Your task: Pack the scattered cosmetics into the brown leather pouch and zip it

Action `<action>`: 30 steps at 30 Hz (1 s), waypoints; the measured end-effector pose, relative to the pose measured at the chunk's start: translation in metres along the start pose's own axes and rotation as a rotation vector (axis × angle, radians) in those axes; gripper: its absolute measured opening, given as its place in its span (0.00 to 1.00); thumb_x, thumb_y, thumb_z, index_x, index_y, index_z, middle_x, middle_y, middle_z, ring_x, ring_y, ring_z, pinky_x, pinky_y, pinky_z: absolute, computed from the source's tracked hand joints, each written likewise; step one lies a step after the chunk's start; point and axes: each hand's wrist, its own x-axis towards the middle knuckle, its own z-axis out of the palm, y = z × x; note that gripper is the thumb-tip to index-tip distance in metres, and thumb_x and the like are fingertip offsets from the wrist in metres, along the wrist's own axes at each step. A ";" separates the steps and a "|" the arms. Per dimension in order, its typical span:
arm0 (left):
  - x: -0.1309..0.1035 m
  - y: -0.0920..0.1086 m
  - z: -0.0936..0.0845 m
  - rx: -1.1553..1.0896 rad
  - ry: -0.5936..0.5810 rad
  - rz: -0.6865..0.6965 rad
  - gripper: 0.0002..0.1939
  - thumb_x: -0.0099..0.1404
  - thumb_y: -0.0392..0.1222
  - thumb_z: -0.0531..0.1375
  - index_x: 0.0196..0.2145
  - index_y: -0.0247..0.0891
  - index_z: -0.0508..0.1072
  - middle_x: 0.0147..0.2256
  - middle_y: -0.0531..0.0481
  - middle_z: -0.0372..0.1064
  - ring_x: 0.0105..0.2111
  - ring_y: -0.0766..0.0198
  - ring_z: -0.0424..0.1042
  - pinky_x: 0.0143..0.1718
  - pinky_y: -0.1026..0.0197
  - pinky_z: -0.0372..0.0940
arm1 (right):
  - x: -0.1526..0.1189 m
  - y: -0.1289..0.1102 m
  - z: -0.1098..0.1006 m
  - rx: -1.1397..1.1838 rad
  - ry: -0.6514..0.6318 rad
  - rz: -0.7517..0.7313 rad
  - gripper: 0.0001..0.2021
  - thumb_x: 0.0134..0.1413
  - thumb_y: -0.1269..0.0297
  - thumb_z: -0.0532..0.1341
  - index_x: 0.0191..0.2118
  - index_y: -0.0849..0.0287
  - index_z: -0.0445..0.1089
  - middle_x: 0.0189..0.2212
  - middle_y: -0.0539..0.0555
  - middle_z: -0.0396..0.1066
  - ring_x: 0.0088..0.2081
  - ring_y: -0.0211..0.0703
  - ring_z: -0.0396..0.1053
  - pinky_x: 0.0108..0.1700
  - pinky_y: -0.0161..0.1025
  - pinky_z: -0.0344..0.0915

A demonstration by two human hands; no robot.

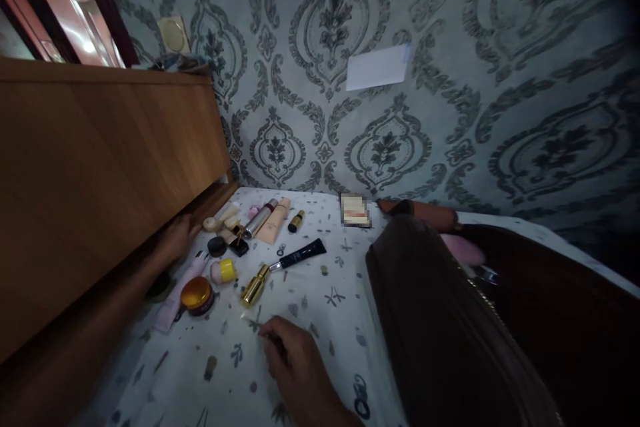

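My left hand (179, 237) reaches to the far left, beside the lower edge of the wooden panel and close to a small pale round item (209, 223). Its fingers are blurred and partly hidden. Low in the middle, my right hand (295, 361) rests over the patterned sheet with its fingers curled together; whatever they hold, if anything, cannot be made out. Just beyond it lie a gold bottle (255, 285) and a black tube (303, 253). Nearer the left arm are an amber-lidded jar (197, 295), a yellow-lidded jar (224, 271) and a pale pink tube (181, 293).
At the right stands a large dark brown bag (425, 320) with its zip open and a pink item (464, 249) inside. A peach tube (274, 220), a silver tube (261, 219) and a small gold-and-black bottle (297, 221) lie toward the wall. The wooden panel (110, 147) borders the left.
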 end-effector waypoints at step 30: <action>0.030 0.041 -0.014 -0.401 -0.040 0.353 0.14 0.73 0.45 0.54 0.49 0.34 0.71 0.41 0.46 0.75 0.37 0.62 0.76 0.38 0.57 0.72 | -0.001 -0.008 -0.003 0.058 -0.056 0.041 0.08 0.59 0.67 0.53 0.34 0.59 0.69 0.24 0.49 0.64 0.26 0.39 0.61 0.30 0.34 0.57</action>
